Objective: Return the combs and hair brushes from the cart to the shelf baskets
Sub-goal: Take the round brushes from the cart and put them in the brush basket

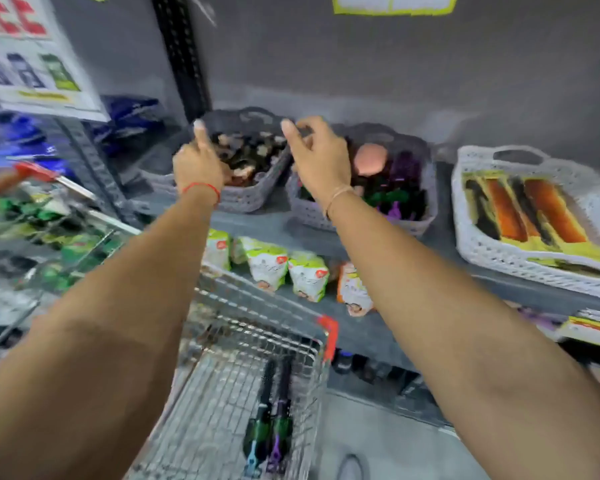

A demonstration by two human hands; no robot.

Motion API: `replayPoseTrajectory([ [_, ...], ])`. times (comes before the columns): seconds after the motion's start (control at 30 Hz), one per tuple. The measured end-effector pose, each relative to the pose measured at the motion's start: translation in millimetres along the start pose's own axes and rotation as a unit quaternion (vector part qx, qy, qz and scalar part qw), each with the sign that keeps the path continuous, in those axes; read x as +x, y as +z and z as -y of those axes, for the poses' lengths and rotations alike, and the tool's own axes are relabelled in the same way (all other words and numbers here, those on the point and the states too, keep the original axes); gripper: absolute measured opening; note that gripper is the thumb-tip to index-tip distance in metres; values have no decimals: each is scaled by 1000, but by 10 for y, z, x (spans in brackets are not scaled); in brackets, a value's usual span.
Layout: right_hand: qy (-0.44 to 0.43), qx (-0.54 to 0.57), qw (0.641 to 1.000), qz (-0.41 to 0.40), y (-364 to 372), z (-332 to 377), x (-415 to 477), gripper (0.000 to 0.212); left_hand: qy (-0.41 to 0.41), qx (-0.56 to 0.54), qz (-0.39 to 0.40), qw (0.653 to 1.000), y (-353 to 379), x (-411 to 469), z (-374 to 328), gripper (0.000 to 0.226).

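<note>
My left hand (198, 161) reaches up over the near edge of a grey basket (246, 199) of dark combs, index finger pointing up, nothing seen in it. My right hand (317, 154) hovers between that basket and a second grey basket (420, 223) holding pink, purple and green brushes; its fingers are curled and apart, holding nothing I can see. Below, in the wire cart (312, 368), lie two brushes, one with a green and blue handle (258, 431) and one purple (281, 427). The picture is blurred by motion.
A white basket (471, 244) with orange and black packed combs sits at the right on the same shelf. White and green pouches (267, 265) stand on the shelf below. A second cart (49, 216) with green items is at the left.
</note>
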State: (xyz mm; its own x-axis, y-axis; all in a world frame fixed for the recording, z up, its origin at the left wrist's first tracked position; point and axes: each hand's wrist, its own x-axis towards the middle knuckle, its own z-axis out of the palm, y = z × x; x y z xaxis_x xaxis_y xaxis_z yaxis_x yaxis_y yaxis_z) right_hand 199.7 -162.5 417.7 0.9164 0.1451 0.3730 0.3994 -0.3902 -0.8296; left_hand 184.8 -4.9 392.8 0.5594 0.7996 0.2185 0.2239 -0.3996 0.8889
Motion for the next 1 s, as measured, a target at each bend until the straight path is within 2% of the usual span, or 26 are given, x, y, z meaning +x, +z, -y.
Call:
replayPoseTrajectory([
  [0.1, -19, 45, 994, 99, 655, 183, -325, 33, -102, -43, -78, 991, -586, 110, 670, 71],
  [0.13, -15, 51, 989, 138, 861, 150, -421, 33, -137, -50, -82, 986, -700, 103, 924, 73],
  [0.23, -2, 22, 965, 260, 1372, -164, -713, 31, -254, -48, -21, 966, -823, -111, 1676, 77],
  [0.3, 7, -20, 930, 367, 1741, -515, -914, 28, -317, -30, 6, 948, -823, -357, 2201, 74],
  [0.4, 27, -104, 854, 510, 2125, -1114, -1167, 37, -388, 70, 65, 917, -719, -817, 2913, 67],
  [0.53, 29, -212, 763, 610, 2336, -1927, -1408, 37, -465, 103, 116, 871, -415, -1336, 3502, 60],
  [0.6, 62, -257, 746, 611, 2326, -2284, -1569, 41, -494, 123, 180, 842, -211, -1570, 3698, 54],
  [0.67, 129, -279, 765, 566, 2251, -2582, -1739, 36, -526, 110, 243, 807, -24, -1762, 3801, 51],
  [0.73, 185, -313, 786, 500, 2175, -2830, -1901, 33, -501, 152, 346, 778, 147, -1877, 3902, 54],
  [0.83, 246, -384, 761, 462, 2088, -3078, -2132, 63, -443, 204, 458, 743, 408, -2006, 3961, 60],
  [0.9, 296, -375, 765, 433, 2091, -3189, -2241, 68, -381, 256, 490, 741, 551, -2073, 3986, 61],
  [1.0, 375, -284, 807, 357, 2115, -3301, -2319, 48, -288, 323, 475, 766, 659, -2177, 4026, 54],
])
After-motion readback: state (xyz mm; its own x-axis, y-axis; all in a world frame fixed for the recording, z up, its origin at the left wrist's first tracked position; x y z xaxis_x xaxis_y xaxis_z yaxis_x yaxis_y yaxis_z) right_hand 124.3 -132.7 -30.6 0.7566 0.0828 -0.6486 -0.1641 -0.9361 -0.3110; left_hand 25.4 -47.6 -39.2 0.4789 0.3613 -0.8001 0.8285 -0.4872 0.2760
